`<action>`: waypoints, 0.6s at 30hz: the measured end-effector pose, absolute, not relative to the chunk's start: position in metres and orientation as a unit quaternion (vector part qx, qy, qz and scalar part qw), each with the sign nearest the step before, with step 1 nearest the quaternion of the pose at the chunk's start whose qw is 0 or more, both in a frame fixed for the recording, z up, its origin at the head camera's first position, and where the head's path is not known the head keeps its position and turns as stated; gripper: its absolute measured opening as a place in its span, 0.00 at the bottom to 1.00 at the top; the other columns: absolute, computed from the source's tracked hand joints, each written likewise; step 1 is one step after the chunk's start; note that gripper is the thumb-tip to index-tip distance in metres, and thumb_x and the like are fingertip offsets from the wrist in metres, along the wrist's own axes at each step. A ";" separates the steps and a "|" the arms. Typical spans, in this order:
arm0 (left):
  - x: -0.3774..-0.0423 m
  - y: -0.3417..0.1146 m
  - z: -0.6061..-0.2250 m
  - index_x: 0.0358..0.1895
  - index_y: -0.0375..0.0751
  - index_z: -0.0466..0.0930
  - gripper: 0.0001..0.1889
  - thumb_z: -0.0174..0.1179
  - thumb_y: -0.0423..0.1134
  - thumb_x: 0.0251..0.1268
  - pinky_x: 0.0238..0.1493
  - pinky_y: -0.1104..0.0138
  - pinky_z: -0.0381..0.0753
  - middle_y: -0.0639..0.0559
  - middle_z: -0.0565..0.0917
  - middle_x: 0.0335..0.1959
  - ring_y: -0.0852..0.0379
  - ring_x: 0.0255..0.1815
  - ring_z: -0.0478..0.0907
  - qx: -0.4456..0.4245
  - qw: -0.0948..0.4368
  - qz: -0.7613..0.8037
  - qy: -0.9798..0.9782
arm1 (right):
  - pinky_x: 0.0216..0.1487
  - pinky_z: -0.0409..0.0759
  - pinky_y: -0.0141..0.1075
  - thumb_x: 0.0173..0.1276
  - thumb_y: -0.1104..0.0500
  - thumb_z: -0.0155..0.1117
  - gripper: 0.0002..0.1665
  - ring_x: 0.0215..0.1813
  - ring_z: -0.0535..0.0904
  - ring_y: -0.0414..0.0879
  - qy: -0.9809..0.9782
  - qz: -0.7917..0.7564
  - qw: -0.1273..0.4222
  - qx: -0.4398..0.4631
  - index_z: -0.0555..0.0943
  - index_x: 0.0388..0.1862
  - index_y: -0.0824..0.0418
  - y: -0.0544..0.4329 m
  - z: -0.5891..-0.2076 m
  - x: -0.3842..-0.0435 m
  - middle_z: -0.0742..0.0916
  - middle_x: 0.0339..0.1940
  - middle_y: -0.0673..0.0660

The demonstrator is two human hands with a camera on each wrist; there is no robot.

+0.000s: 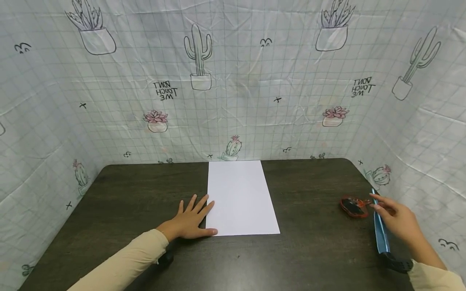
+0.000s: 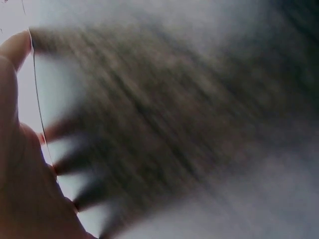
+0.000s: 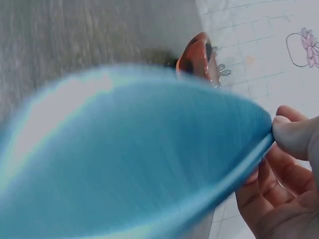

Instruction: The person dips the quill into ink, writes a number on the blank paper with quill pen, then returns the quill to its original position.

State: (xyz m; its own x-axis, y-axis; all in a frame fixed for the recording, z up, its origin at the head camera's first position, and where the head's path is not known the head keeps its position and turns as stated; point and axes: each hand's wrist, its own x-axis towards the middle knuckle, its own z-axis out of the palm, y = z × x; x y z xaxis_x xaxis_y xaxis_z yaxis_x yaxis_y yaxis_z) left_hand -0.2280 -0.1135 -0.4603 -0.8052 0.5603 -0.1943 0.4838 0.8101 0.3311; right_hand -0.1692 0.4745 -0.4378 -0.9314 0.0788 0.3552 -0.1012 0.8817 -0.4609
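My left hand [image 1: 191, 220] lies with fingers spread over the left edge of a white sheet of paper [image 1: 242, 198], its fingertips and thumb on the sheet. In the left wrist view that hand [image 2: 25, 164] shows at the left, beside a broad blurred dark area. At the right of the table, my right hand [image 1: 400, 222] pinches the end of a long, shiny blue strip [image 1: 380, 232] that looks like satin cloth. Close up, the blue strip [image 3: 134, 154] bulges wide and narrows to the thumb and fingers of the right hand [image 3: 284, 184].
A glossy orange-and-black piece [image 1: 354, 207] lies on the dark table [image 1: 313, 242], just left of the right fingertips. White cloth [image 1: 240, 81] printed with cactuses hangs behind and along both sides of the table. A black band [image 1: 398, 263] circles the right wrist.
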 end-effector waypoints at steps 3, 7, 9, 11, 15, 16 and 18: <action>-0.228 -0.113 -0.460 0.78 0.54 0.44 0.48 0.49 0.72 0.60 0.65 0.31 0.33 0.49 0.39 0.79 0.36 0.77 0.32 0.279 0.141 0.133 0.941 | 0.25 0.68 0.22 0.74 0.62 0.54 0.22 0.33 0.68 0.15 -0.935 0.306 0.180 0.012 0.74 0.64 0.66 0.475 -0.439 -0.167 0.88 0.38 0.52; -0.228 -0.113 -0.460 0.78 0.54 0.45 0.48 0.49 0.73 0.60 0.65 0.31 0.33 0.49 0.40 0.79 0.36 0.77 0.33 0.278 0.139 0.133 0.941 | 0.26 0.71 0.24 0.76 0.64 0.50 0.23 0.33 0.78 0.25 -0.871 0.464 0.155 0.039 0.73 0.68 0.55 0.478 -0.442 -0.165 0.84 0.38 0.30; -0.227 -0.113 -0.460 0.78 0.53 0.46 0.48 0.49 0.72 0.60 0.65 0.31 0.34 0.48 0.41 0.79 0.35 0.77 0.33 0.278 0.137 0.135 0.941 | 0.29 0.75 0.23 0.76 0.66 0.47 0.25 0.37 0.82 0.29 -0.815 0.559 0.137 0.067 0.73 0.68 0.52 0.478 -0.443 -0.165 0.86 0.41 0.33; -0.227 -0.113 -0.460 0.78 0.53 0.46 0.48 0.49 0.72 0.60 0.65 0.31 0.34 0.48 0.41 0.79 0.35 0.77 0.33 0.278 0.137 0.134 0.941 | 0.35 0.78 0.22 0.76 0.69 0.44 0.26 0.42 0.83 0.31 -0.756 0.636 0.120 0.097 0.73 0.68 0.52 0.478 -0.445 -0.165 0.87 0.44 0.39; -0.227 -0.113 -0.460 0.78 0.53 0.46 0.48 0.49 0.72 0.60 0.65 0.31 0.34 0.48 0.41 0.79 0.35 0.77 0.33 0.277 0.137 0.135 0.941 | 0.42 0.80 0.24 0.75 0.73 0.41 0.28 0.47 0.84 0.35 -0.672 0.722 0.091 0.137 0.72 0.68 0.56 0.477 -0.446 -0.165 0.87 0.48 0.47; -0.227 -0.113 -0.460 0.78 0.53 0.45 0.48 0.49 0.72 0.60 0.65 0.31 0.33 0.48 0.40 0.79 0.36 0.77 0.33 0.277 0.137 0.135 0.942 | 0.43 0.80 0.25 0.75 0.74 0.41 0.28 0.48 0.84 0.36 -0.662 0.730 0.089 0.141 0.72 0.68 0.56 0.476 -0.447 -0.165 0.87 0.49 0.48; -0.227 -0.113 -0.460 0.78 0.54 0.45 0.48 0.49 0.72 0.60 0.65 0.31 0.33 0.49 0.40 0.79 0.36 0.77 0.32 0.276 0.137 0.137 0.941 | 0.44 0.80 0.25 0.74 0.74 0.43 0.29 0.49 0.84 0.37 -0.647 0.745 0.084 0.143 0.72 0.69 0.57 0.476 -0.448 -0.165 0.87 0.49 0.49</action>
